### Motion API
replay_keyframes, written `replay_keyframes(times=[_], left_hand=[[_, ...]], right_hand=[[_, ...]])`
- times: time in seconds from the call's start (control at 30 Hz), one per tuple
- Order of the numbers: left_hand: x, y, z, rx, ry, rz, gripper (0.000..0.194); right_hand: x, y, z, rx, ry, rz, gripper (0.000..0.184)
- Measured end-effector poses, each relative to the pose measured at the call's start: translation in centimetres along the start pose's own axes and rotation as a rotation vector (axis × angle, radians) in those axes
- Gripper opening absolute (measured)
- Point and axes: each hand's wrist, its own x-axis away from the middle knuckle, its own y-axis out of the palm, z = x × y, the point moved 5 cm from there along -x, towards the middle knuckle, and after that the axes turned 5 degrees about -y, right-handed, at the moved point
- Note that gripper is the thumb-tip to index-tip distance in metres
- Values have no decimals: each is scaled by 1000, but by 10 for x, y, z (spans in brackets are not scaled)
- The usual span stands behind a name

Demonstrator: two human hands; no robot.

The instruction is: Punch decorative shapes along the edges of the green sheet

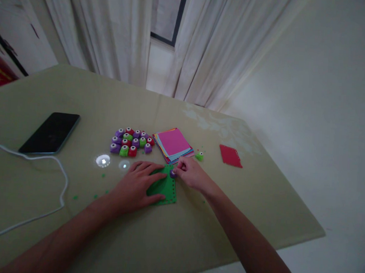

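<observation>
A green paper sheet (166, 187) lies on the table in front of me, with punched holes along its right edge. My left hand (136, 186) rests flat on it with fingers spread, pressing it down. My right hand (190, 173) is closed on a small purple paper punch (172, 173) at the sheet's upper right corner. A small green punch (199, 156) sits just beyond my right hand.
A cluster of several purple, red and green punches (132, 141) sits beside a stack of coloured paper (173, 144) with pink on top. A red punched sheet (230, 156) lies right. A black phone (50, 133) and white cable (58, 175) lie left. Green paper bits (75, 197) dot the olive table (258, 205).
</observation>
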Motion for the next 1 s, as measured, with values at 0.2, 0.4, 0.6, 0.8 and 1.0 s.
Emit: replay_keyframes(times=[0.2,0.4,0.6,0.8,1.0], left_hand=[[-1,0,0,4,-7,-8,56],[-1,0,0,-5,-4,-14,57],[1,3,-2,-20,4,-1,57],[3,6,-3,-33,2,-5,62],[5,6,-6,-50,2,7,66]], right_hand=[[-2,1,4,-36,7,-9,28],[0,-5,15,-280,13,-45,28],[12,-5,14,-409,-61,-24,24],[21,-16,18,-249,-130,35,18],[26,-41,29,-79,-121,192,16]])
